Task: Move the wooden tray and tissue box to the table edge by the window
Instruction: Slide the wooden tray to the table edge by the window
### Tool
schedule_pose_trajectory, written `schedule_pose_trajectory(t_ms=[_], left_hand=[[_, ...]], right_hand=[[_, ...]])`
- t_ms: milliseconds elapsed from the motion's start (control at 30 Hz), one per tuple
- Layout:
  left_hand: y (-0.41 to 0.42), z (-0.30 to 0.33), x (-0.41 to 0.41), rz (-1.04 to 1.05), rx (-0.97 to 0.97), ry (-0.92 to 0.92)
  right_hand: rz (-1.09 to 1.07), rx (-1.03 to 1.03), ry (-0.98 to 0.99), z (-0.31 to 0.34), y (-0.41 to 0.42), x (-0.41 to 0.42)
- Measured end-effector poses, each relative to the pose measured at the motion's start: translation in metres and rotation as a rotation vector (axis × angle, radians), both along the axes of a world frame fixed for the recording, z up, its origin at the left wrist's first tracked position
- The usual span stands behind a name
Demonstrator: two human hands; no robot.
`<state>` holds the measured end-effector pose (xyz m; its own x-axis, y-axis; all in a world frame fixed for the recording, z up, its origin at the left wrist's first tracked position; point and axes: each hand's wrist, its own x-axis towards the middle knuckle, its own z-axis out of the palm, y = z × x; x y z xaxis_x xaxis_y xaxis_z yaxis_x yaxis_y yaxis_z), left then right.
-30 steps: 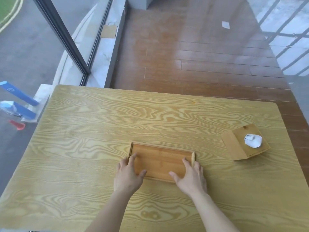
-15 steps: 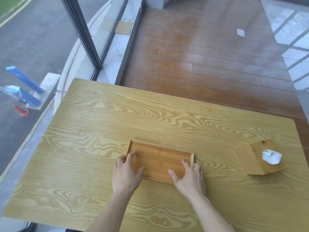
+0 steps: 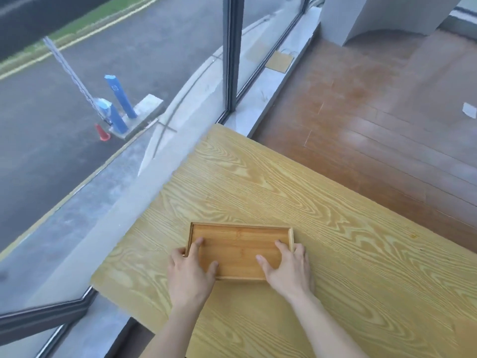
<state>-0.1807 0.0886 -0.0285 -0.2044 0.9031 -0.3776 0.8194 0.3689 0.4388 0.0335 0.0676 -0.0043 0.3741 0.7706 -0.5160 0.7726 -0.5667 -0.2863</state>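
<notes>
Both hands, left (image 3: pixel 189 273) and right (image 3: pixel 287 270), pinch wooden tray (image 3: pixel 240 248) ends; tray step underway. Next: slide left of grip to tabletop (image 3: pixel 258 192) window edge.

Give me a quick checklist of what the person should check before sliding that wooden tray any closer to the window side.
1. Both hands on the tray: ok. The left hand and right hand each grip an end of the wooden tray.
2. Tray empty, nothing to spill: ok.
3. Tray flat on the table: looks ok, though I cannot tell if it is slightly lifted.
4. Path to the window-side edge free: ok, only bare wood lies between the tray and that edge.
5. Room left before the edge: ok, a strip of table is still showing.
6. Tissue box location: cannot tell, it is out of view.
</notes>
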Motion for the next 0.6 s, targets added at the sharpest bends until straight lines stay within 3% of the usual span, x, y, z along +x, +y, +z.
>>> schedule_pose_trajectory(t_ms=[300, 600], left_hand=[[0.021, -0.001, -0.075, 0.268, -0.030, -0.072], [0.031, -0.009, -0.105, 0.326, -0.074, -0.160]], right_hand=[[0.264, 0.063, -0.040, 0.001, 0.110, -0.081], [0.484, 0.117, -0.123, -0.006, 0.190, -0.141]])
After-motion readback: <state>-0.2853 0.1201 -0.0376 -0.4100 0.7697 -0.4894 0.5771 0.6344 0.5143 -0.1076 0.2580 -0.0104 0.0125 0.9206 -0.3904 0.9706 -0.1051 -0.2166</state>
